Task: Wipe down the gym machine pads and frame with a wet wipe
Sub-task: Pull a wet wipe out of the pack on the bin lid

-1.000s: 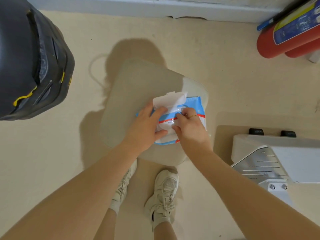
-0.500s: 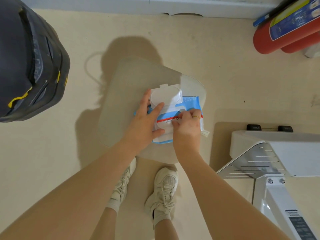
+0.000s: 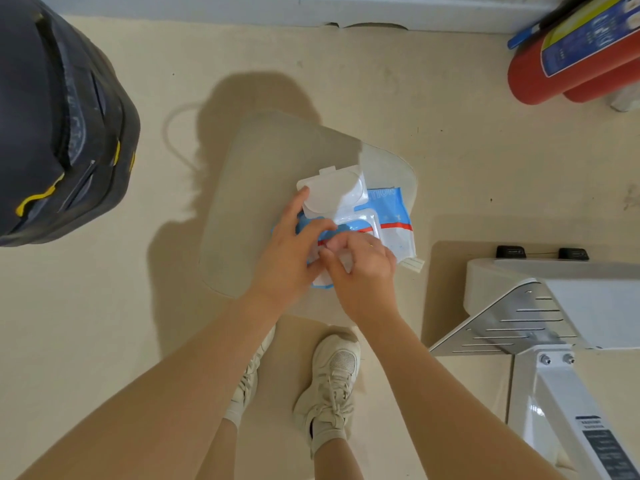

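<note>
Gripping the blue-and-white wet wipe pack (image 3: 388, 220) from its left edge, the left hand (image 3: 294, 258) curls its fingers (image 3: 313, 225) round the pack, which is held above the beige floor (image 3: 450, 150). Just right of them, the right hand (image 3: 363, 271) pinches something at the pack's opening; the motion blur hides what. Beyond both sets of fingers, the white flip lid (image 3: 334, 188) stands open. A white machine frame (image 3: 554, 306) lies well to the right.
</note>
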{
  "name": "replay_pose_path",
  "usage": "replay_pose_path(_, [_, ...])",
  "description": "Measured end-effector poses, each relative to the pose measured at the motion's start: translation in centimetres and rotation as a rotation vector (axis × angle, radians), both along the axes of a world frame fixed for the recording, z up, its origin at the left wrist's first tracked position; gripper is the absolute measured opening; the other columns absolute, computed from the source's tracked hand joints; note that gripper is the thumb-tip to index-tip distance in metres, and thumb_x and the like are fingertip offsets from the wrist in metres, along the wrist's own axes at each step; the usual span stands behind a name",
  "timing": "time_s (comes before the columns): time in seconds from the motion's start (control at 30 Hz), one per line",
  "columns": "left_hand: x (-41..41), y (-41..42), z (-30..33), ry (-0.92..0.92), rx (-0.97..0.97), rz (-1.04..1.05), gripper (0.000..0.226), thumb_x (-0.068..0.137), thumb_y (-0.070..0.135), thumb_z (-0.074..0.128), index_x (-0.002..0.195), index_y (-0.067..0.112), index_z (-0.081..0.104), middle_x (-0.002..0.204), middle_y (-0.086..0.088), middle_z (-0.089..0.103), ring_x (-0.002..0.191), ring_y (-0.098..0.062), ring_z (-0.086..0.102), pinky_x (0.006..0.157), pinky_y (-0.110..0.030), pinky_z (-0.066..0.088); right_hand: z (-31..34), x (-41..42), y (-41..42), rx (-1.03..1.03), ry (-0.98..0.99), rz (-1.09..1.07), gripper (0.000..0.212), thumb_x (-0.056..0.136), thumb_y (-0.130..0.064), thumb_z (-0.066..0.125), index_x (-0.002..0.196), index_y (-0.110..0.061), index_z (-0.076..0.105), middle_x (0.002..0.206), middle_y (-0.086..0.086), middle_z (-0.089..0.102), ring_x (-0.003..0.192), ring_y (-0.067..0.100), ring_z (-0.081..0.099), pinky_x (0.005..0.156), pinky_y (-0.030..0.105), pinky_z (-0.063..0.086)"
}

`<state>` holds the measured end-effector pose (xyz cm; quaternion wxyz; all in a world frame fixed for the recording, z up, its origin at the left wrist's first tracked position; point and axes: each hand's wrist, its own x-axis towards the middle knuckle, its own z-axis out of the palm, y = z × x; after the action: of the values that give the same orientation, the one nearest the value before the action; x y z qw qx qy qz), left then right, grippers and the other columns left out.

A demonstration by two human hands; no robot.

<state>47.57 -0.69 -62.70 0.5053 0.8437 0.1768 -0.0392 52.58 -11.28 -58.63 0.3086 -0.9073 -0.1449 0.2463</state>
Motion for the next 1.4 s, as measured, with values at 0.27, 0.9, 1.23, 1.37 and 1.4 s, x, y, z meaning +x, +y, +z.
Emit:
replay_pose_path(0.27, [-0.5,1.6,-0.8,-0.002,-0.129,-0.053,0.006,0.079,-0.003,0.066,0.073,-0.004,0.069,0.136,0.02,0.02,0.122,-0.026,0.043,0.083,-0.041,0.054,-0.7,3.8,-2.0,-0.31,-0.064,0.4,0.023,0.094,-0.012,0.039,0.104,-0.01,0.06,0.109,0.006,0.055,0.096,0.023,0.05,0.066,0.02,0.028])
replay_pose_path(0.9, [-0.6,0.1,-0.6,-0.024,0.259,-0.105,0.02,0.069,0.015,0.072,0.067,0.006,0.055,0.141,-0.018,0.043,0.099,-0.035,0.06,0.066,-0.036,0.052,-1.7,5.2,-2.5,-0.176,-0.553,0.874,0.051,0.054,0.01,0.074,0.091,-0.005,0.042,0.071,0.023,0.061,0.058,0.031,0.057,0.061,0.031,0.045])
replay_pose_path(1.23, [-0.6,-0.7,-0.6,-0.062,0.312,-0.084,0.023,0.072,0.018,0.061,0.09,0.02,0.048,0.137,-0.023,0.045,0.108,-0.038,0.057,0.073,-0.038,0.051,-1.0,4.0,-3.6,-0.189,-0.299,0.647,0.018,0.078,-0.014,0.049,0.081,-0.002,0.062,0.08,0.015,0.06,0.063,0.03,0.058,0.046,0.028,0.049])
replay_pose_path(1.37, [-0.6,-0.6,-0.7,-0.059,0.301,-0.062,0.013,0.078,0.02,0.063,0.088,0.017,0.056,0.139,-0.021,0.043,0.113,-0.032,0.051,0.074,-0.039,0.052,-1.3,3.9,-2.7,-0.283,-0.253,0.64,0.043,0.035,0.01,0.083,0.066,-0.002,0.056,0.066,0.014,0.058,0.05,0.027,0.053,0.05,0.023,0.028])
replay_pose_path(1.4, [-0.7,-0.5,-0.8,-0.075,0.307,-0.063,0.011,0.08,0.025,0.058,0.088,0.02,0.052,0.14,-0.019,0.042,0.114,-0.029,0.048,0.074,-0.037,0.051,-1.4,4.0,-2.6,-0.271,-0.231,0.62,0.047,0.031,0.011,0.084,0.066,-0.002,0.056,0.067,0.014,0.059,0.05,0.028,0.055,0.05,0.022,0.028])
